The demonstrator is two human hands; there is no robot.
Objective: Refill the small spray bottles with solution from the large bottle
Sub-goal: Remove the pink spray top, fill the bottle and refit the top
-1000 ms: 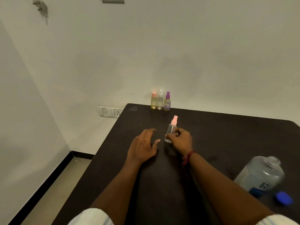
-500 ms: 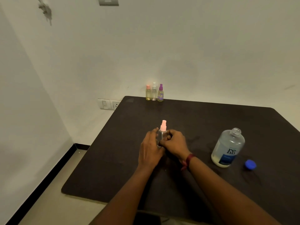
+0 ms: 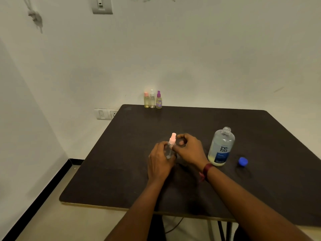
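Note:
A small clear spray bottle [image 3: 169,150] with a pink spray top [image 3: 173,139] stands on the dark table [image 3: 121,171] near its middle. My left hand [image 3: 160,160] grips its body from the left. My right hand [image 3: 188,148] pinches the bottle just under the pink top. The large clear bottle [image 3: 221,146] with a blue label stands uncapped to the right, a little liquid at its bottom. Its blue cap [image 3: 243,161] lies on the table further right. Three small spray bottles [image 3: 152,100] with pink, white and purple tops stand together at the table's far edge.
The table stands against a white wall with a socket plate [image 3: 106,113] at its far left corner. A switch plate [image 3: 102,5] hangs high on the wall. Floor and a black skirting [image 3: 43,193] lie to the left. A cable [image 3: 173,226] hangs below the near edge.
My left hand came from the table to grip the small bottle's body. My right hand rose to the bottle's neck. The view shifted, bringing the large bottle and cap into full sight.

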